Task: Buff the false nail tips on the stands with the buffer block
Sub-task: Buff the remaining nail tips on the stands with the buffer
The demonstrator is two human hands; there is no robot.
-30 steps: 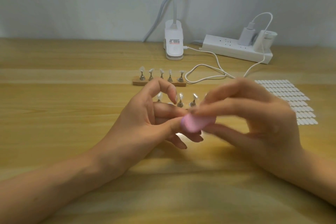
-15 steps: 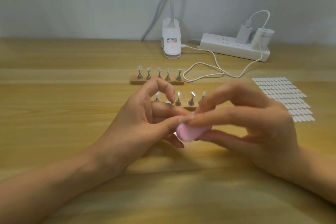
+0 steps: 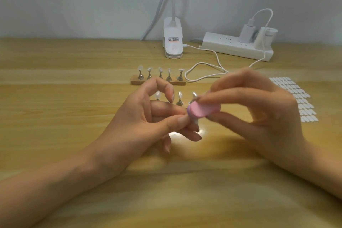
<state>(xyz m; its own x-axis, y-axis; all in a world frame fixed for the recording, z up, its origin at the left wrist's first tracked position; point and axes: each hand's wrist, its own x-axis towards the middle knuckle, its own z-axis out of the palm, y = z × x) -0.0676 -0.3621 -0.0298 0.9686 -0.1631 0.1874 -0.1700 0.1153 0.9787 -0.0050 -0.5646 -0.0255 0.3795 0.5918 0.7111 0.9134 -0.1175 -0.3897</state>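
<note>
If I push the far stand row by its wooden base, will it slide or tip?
Likely slides: the base is long, low and flat. The holders look narrow and top-heavy, so a jolt may topple them. The tips seem thin and light, probably easily knocked off.

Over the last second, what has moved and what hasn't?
The right hand drew the pink buffer toward the person, then pushed it back up and away, still gripping it. The left hand stayed put, still pinching a mostly hidden nail tip under the buffer. The far stand, lamp clip and power strip have not moved.
</note>
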